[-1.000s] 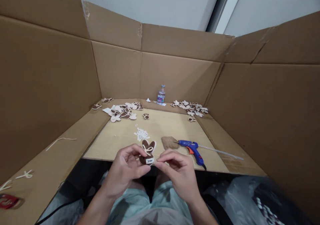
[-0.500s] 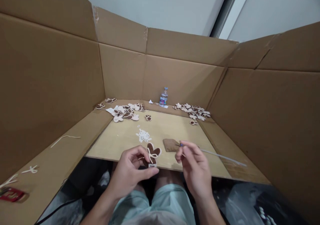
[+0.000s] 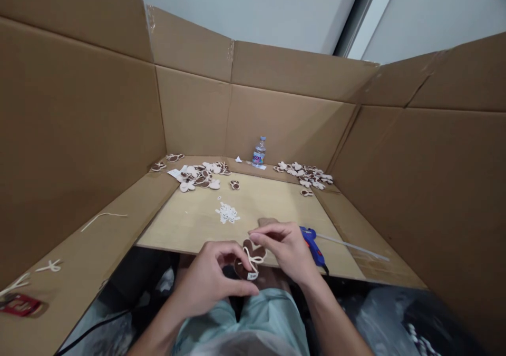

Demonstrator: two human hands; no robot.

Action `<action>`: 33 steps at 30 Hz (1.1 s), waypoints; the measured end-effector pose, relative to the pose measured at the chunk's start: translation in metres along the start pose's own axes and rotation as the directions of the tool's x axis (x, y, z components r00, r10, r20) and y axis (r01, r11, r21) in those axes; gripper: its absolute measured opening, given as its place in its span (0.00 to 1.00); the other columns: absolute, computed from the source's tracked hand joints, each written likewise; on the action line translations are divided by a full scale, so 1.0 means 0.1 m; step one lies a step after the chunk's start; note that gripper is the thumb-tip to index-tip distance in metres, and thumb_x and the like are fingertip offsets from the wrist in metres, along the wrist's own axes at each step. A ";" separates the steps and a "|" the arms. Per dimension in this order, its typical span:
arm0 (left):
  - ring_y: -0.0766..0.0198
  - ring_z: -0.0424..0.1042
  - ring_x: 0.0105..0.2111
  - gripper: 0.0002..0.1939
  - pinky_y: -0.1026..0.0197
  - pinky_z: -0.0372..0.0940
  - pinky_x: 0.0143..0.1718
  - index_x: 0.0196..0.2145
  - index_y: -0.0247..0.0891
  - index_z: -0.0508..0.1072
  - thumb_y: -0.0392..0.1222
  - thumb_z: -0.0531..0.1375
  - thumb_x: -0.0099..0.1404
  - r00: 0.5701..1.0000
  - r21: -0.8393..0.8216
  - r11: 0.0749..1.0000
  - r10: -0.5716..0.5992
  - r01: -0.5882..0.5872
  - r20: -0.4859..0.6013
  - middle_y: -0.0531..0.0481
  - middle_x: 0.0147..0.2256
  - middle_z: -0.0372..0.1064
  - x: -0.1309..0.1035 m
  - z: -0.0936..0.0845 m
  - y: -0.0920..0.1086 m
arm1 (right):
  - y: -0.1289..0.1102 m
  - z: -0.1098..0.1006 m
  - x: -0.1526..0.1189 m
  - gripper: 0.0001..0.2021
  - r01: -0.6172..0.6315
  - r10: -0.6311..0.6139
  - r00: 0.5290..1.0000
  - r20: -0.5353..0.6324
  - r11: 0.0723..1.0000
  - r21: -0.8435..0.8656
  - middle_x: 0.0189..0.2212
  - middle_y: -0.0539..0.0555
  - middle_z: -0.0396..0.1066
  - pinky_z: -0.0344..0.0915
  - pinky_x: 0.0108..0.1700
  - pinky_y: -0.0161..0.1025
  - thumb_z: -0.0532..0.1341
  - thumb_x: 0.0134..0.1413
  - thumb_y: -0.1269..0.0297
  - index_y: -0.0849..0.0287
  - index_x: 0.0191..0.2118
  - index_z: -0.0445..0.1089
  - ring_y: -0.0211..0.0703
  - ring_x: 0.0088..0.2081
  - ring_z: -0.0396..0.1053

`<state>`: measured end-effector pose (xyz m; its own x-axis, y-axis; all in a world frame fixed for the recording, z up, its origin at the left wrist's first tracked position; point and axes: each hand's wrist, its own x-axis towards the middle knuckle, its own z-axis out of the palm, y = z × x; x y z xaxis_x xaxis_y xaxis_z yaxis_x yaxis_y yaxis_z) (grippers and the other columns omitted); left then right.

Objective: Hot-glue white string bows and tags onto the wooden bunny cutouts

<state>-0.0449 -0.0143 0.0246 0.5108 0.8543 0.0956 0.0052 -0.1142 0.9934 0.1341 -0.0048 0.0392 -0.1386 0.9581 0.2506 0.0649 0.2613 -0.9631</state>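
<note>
My left hand [image 3: 221, 269] grips a brown felt bunny-head ornament [image 3: 240, 267] with a pale edge, a cream string bow and a small white label at its lower end. Its two ears point up and away from me. My right hand [image 3: 282, 248] is at the ornament's upper side, thumb and forefinger pinched together by an ear; what is between them, if anything, is too small to make out. Just right of that hand a blue glue gun [image 3: 313, 245] lies on the board, a long translucent glue stick [image 3: 351, 244] coming out of its back. A brown pad [image 3: 267, 221] is partly hidden behind my right hand.
Small white labels [image 3: 227, 213] lie heaped mid-board. Piles of ornaments [image 3: 203, 177] sit at the back left and back right [image 3: 312, 179]. A water bottle [image 3: 259, 151] stands at the back. Cardboard walls [image 3: 292, 116] surround the board; a red object [image 3: 20, 304] and strings lie left.
My right hand has moved left from over the brown pad to the ornament, uncovering the glue gun. The ornament has shifted slightly right and down in my left hand.
</note>
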 end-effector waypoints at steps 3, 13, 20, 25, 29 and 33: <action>0.61 0.71 0.34 0.12 0.60 0.64 0.39 0.26 0.37 0.75 0.39 0.73 0.44 1.000 -0.011 1.000 0.003 -0.003 0.001 0.50 0.29 0.73 0.00 -0.01 0.00 | 0.02 -0.04 0.02 0.06 0.009 -0.011 0.993 -0.114 1.000 -0.012 0.23 0.52 0.76 0.66 0.29 0.34 0.69 0.45 0.63 0.60 0.25 0.78 0.38 0.26 0.70; 0.63 0.71 0.32 0.14 0.61 0.64 0.38 0.27 0.36 0.74 0.38 0.73 0.43 0.999 -0.025 0.999 -0.022 0.021 -0.043 0.50 0.30 0.74 0.05 -0.10 -0.08 | 0.05 -0.57 0.17 0.10 0.474 -0.169 0.560 -0.811 0.868 0.147 0.24 0.48 0.72 0.65 0.30 0.32 0.72 0.40 0.61 0.59 0.30 0.76 0.31 0.25 0.66; 0.64 0.72 0.35 0.08 0.62 0.65 0.40 0.30 0.38 0.77 0.37 0.70 0.50 0.997 -0.136 0.990 -0.047 0.038 -0.061 0.50 0.33 0.75 0.05 -0.12 -0.07 | 0.21 -0.53 0.01 0.08 0.142 -0.210 0.830 -0.517 0.976 -0.167 0.39 0.58 0.77 0.67 0.48 0.47 0.65 0.50 0.62 0.58 0.36 0.77 0.48 0.44 0.73; 0.65 0.72 0.33 0.05 0.63 0.64 0.38 0.30 0.38 0.78 0.37 0.68 0.53 0.997 -0.177 0.983 -0.050 0.039 -0.059 0.50 0.32 0.75 0.04 -0.14 -0.05 | 0.18 -0.21 -0.22 0.10 0.107 -0.111 0.991 -0.080 0.993 -0.055 0.40 0.55 0.76 0.69 0.44 0.40 0.64 0.53 0.62 0.54 0.43 0.75 0.44 0.42 0.72; 0.65 0.72 0.32 0.03 0.64 0.64 0.38 0.29 0.39 0.79 0.36 0.67 0.54 0.999 -0.218 0.976 -0.029 0.018 -0.047 0.51 0.30 0.75 0.04 -0.15 -0.07 | 0.23 0.03 -0.31 0.21 0.033 -0.051 0.993 0.106 0.986 0.161 0.49 0.54 0.69 0.69 0.46 0.40 0.69 0.48 0.66 0.49 0.50 0.70 0.44 0.45 0.71; 0.65 0.71 0.32 0.02 0.63 0.64 0.38 0.28 0.38 0.79 0.35 0.67 0.54 0.998 -0.258 0.965 -0.055 0.049 -0.015 0.51 0.29 0.74 0.05 -0.15 -0.12 | 0.39 0.16 -0.31 0.24 -0.016 -0.037 0.988 0.147 0.941 0.339 0.48 0.54 0.68 0.68 0.47 0.43 0.69 0.47 0.67 0.47 0.51 0.68 0.45 0.46 0.70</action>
<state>-0.0555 -0.0011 0.0146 0.4972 0.8666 0.0421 -0.1918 0.0625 0.9795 0.1249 -0.0262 -0.0079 -0.2848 0.9202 0.2685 -0.2717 0.1911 -0.9432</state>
